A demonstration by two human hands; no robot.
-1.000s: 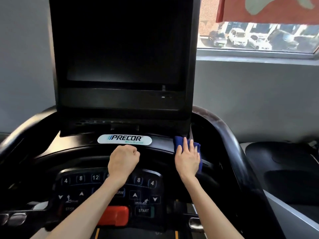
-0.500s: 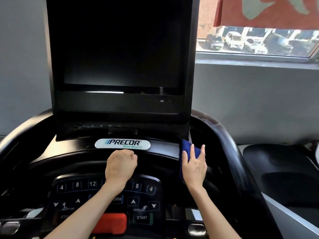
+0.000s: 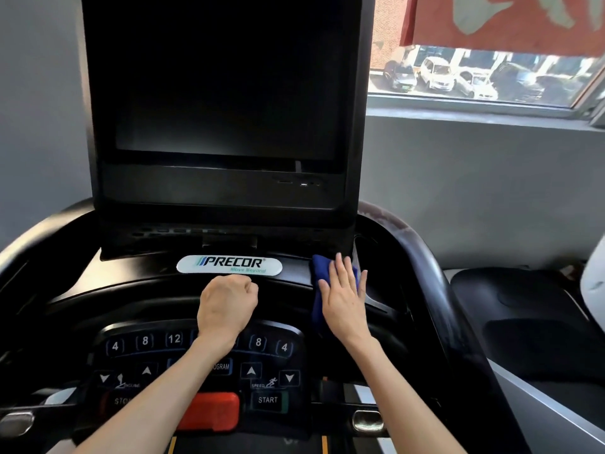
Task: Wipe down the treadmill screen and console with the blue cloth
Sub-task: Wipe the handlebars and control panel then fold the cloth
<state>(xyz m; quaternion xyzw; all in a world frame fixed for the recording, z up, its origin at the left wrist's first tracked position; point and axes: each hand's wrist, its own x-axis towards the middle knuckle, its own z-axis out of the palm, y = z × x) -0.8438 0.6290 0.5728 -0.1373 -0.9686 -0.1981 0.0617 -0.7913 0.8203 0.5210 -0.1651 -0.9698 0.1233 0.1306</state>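
We look down on a treadmill console (image 3: pixel 82 280), with the silver PRECOR badge (image 3: pixel 229 265) at its centre. Just right of the badge, near the console's upper right corner, the blue cloth (image 3: pixel 318 276) lies bunched on the black surface, and its lower part hangs down over the ledge. The right hand (image 3: pixel 343 299) lies flat on top of the cloth, fingers straight and slightly spread, pressing it against the console. Its fingertips reach about level with the badge.

Just below the badge, the left hand (image 3: pixel 227 304) is closed into a fist with the knuckles turned toward the badge. It rests on the console's curved ridge, apart from the cloth.

Above the badge the screen (image 3: pixel 226 93) stands upright, black and unlit. Below the badge, partly under the left forearm, the keypad (image 3: pixel 144 340) shows numbered keys and arrow keys. Lower again sit a START button (image 3: pixel 267 400) and, to its left, a red key (image 3: pixel 209 411).

Well up and to the right of the badge, a window (image 3: pixel 523 80) looks out on parked cars (image 3: pixel 435 73). A red fabric (image 3: pixel 507 21) hangs across the top of the window.
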